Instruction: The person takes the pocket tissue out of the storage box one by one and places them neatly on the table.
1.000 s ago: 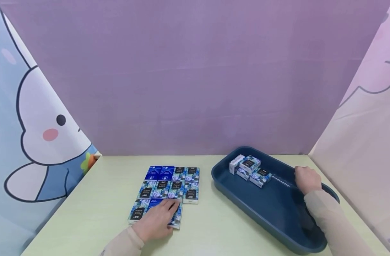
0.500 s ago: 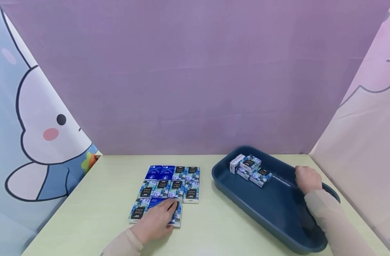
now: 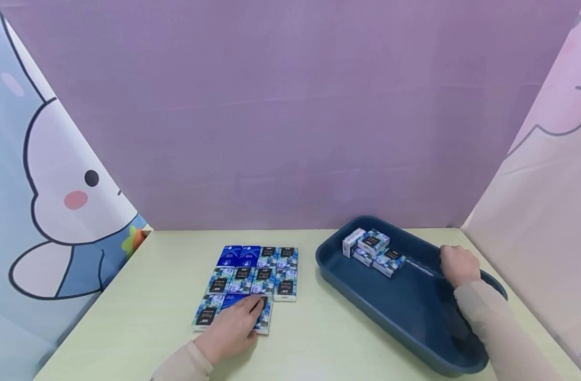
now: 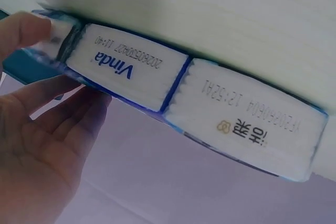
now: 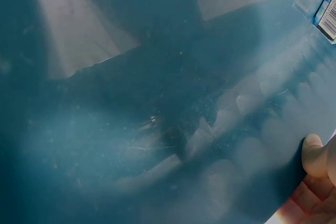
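My left hand (image 3: 230,329) lies over the front row of small tissue packs on the table. In the left wrist view its thumb touches the white end of the floral tissue pack (image 4: 56,36), and its straight fingers rest along the packs' top side. Beside that one stand a blue Vinda tissue pack (image 4: 128,66) and another floral tissue pack (image 4: 249,116). At the right, my right hand (image 3: 459,266) grips the long side of a dark blue plastic tray (image 3: 395,307), thumb inside the rim. Its other fingers are mostly hidden behind the wall in the head view.
Two further rows of tissue packs (image 3: 263,280) lie flat, close together, behind the front row. Several tissue packs (image 3: 373,242) sit in the tray's far left end, some leaning or stacked. A purple backdrop (image 3: 290,116) stands behind the table (image 3: 143,296).
The front row's right-hand floral pack has slid slightly away from me under my left hand, its near end now closer in line with its neighbours. My right hand and the tray stay put.
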`<state>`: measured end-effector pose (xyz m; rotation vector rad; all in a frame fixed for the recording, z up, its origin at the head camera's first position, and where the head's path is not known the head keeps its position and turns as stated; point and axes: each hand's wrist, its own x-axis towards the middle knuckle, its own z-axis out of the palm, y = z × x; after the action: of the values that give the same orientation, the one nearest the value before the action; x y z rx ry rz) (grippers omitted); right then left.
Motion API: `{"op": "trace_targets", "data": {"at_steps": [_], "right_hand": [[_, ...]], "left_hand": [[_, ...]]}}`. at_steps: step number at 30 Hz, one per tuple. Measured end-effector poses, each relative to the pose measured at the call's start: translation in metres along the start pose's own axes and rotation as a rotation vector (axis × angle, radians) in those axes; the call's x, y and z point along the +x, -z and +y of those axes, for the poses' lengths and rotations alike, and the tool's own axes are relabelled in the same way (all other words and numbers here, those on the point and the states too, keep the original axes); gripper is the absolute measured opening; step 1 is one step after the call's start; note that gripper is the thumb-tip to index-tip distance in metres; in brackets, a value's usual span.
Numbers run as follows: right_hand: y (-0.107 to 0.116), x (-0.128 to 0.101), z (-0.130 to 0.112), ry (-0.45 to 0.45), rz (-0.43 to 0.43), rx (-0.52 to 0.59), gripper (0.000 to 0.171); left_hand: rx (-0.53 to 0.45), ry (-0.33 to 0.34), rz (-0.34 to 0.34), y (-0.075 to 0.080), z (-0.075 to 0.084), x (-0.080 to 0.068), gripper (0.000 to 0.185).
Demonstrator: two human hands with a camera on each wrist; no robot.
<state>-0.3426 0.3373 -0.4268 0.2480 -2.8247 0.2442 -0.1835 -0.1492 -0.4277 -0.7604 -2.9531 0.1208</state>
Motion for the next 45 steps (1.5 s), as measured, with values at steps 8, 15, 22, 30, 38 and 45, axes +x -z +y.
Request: {"op": "trace_targets", "data": {"at_steps": [8,15,22,30,38,45], "right_hand": [[0.000,-0.001,-0.001,0.008,0.001,-0.003,0.010],[0.002,-0.001,-0.001,0.017,-0.002,0.004,0.010],[0.002,-0.001,-0.001,0.015,0.002,-0.001,0.011],[0.002,-0.001,-0.002,0.009,-0.002,0.004,0.009],[0.005,-0.001,-0.004,0.005,-0.003,0.009,0.010],[0.003,-0.001,-0.002,0.012,0.008,0.007,0.010]], "left_hand": [[0.018,0.005,0.015,0.000,0.001,0.000,0.049],[0.029,0.000,0.033,0.000,0.001,0.000,0.048],[0.037,0.004,0.012,0.000,0.001,0.001,0.049],[0.084,-0.021,-0.062,0.012,0.005,0.006,0.050],[0.069,-0.227,0.083,0.054,0.030,0.045,0.046],[0.055,-0.408,0.109,0.096,0.073,0.114,0.042]]}}
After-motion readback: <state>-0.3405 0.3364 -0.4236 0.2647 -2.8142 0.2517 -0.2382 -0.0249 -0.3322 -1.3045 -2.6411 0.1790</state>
